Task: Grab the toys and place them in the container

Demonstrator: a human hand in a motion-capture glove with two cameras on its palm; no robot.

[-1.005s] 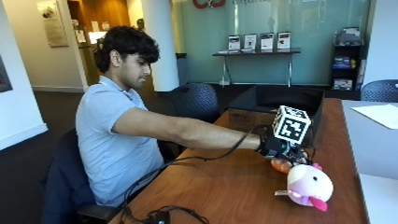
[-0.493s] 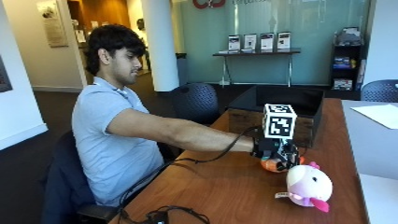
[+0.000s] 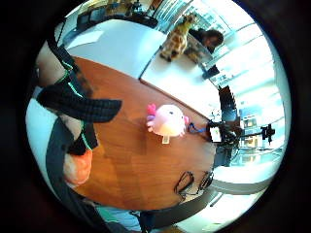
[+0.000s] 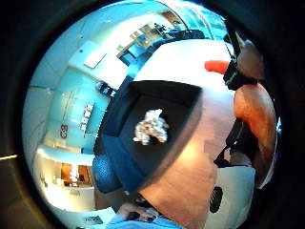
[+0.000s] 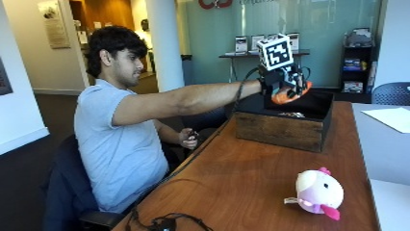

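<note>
Up above the container (image 5: 285,126), an orange toy (image 5: 289,94) sits in the grip of the gloved right hand (image 5: 282,82), whose fingers curl around it; the arm is stretched out from the seated person over the box's open top. From the thumb-side palm view the same orange toy (image 4: 255,114) fills the edge beside the hand, and the container (image 4: 143,138) lies below, dark-lined, with a crumpled silvery-white thing (image 4: 151,127) resting on its floor. The box has wooden outer walls and stands on the brown wooden bench (image 5: 256,183), towards its far end. A second toy, a pink and white plush (image 5: 317,193), lies on the bench well apart from the container, nearer the camera; the little-finger-side view shows the plush (image 3: 166,120) on bare wood. A black cable (image 5: 168,222) trails over the bench's near edge. A white table (image 5: 390,192) abuts the bench on its far side, with a sheet of paper (image 5: 390,118) on it. Behind are a teal glass wall, a white column and a shelf of framed items.
</note>
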